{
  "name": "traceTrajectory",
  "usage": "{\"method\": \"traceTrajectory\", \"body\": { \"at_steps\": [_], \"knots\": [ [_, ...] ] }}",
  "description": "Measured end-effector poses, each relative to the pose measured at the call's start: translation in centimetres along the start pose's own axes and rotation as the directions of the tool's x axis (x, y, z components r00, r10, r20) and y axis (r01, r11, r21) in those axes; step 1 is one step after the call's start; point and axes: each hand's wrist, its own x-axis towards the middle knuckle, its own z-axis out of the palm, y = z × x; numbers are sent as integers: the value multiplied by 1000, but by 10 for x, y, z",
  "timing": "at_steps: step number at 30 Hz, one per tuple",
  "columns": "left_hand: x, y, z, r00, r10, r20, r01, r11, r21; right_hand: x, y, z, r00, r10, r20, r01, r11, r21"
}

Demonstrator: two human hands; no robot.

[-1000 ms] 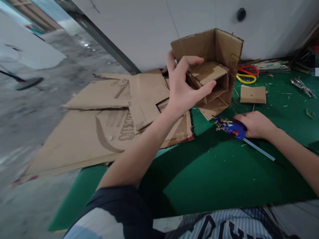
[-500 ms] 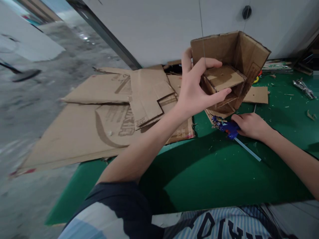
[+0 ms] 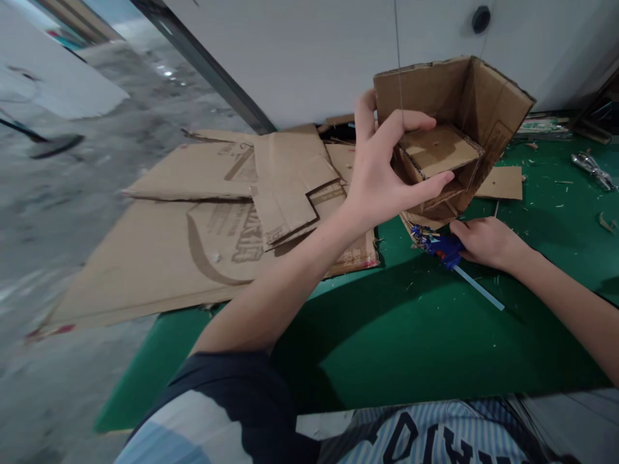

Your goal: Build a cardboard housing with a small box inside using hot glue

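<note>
My left hand (image 3: pixel 380 171) grips a cardboard box structure (image 3: pixel 498 109) by its left side, thumb and fingers spread around it. The structure is tilted, with two tall walls at the back and a smaller boxed block (image 3: pixel 442 148) inside. My right hand (image 3: pixel 491 241) is wrapped around a blue hot glue gun (image 3: pixel 447 250), just below the structure's lower edge. From the gun's rear sticks out a pale glue stick (image 3: pixel 478 288). The gun's nozzle is hard to make out against the cardboard.
Flat cardboard sheets (image 3: pixel 145 258) lie over the left of the green table (image 3: pixel 411 348). A small cardboard piece (image 3: pixel 503 183) rests behind my right hand. A clear, shiny bundle (image 3: pixel 592 171) and scraps lie at the right. A white wall (image 3: pixel 309 58) stands behind.
The cardboard structure has shifted slightly up and to the right in my left hand's hold. My right hand keeps the glue gun in nearly the same place.
</note>
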Motion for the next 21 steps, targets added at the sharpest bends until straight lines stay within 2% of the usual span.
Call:
{"method": "traceTrajectory", "body": {
  "at_steps": [11,21],
  "knots": [
    [-2,4,1,999,-16,39,17,1000,-4,1,1,4,999,-27,-40,26,999,-27],
    [-2,7,2,999,-13,31,13,1000,-11,1,-1,1,1000,-24,-18,24,999,-29]
  ]
}}
